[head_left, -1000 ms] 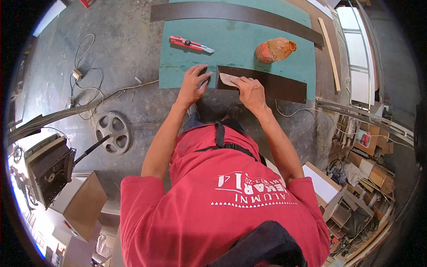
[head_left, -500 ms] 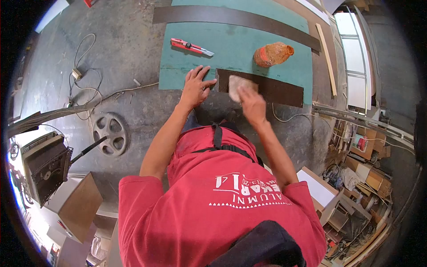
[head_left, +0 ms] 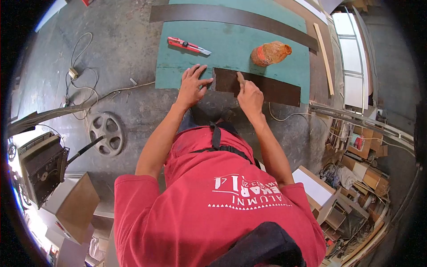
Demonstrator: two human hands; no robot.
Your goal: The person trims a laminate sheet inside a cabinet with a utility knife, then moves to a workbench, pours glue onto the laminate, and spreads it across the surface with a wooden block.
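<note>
My left hand [head_left: 192, 85] rests on the green board [head_left: 178, 71] with its fingers spread, thumb and forefinger by the left end of a short dark brown strip [head_left: 280, 89]. Over that strip, my right hand [head_left: 251, 96] grips a thin flat spreader [head_left: 240, 78], which shows nearly edge-on. Its lower part is hidden by the fingers. Beyond the strip is a bottle [head_left: 270, 54] smeared orange-brown, its open mouth towards the right. A red utility knife [head_left: 188, 45] with its blade out lies on the board beyond my left hand.
A long dark strip [head_left: 231, 14] lies across the board's far part. To the right are a narrow wooden batten [head_left: 324, 58] and a metal-framed panel [head_left: 352, 58]. A spoked wheel [head_left: 106, 133] and a cable [head_left: 91, 89] are on the left; scrap wood [head_left: 351, 200] is piled lower right.
The spreader has turned from showing its broad pale face to nearly edge-on, and my right hand has shifted slightly left. My left hand stays at the strip's end.
</note>
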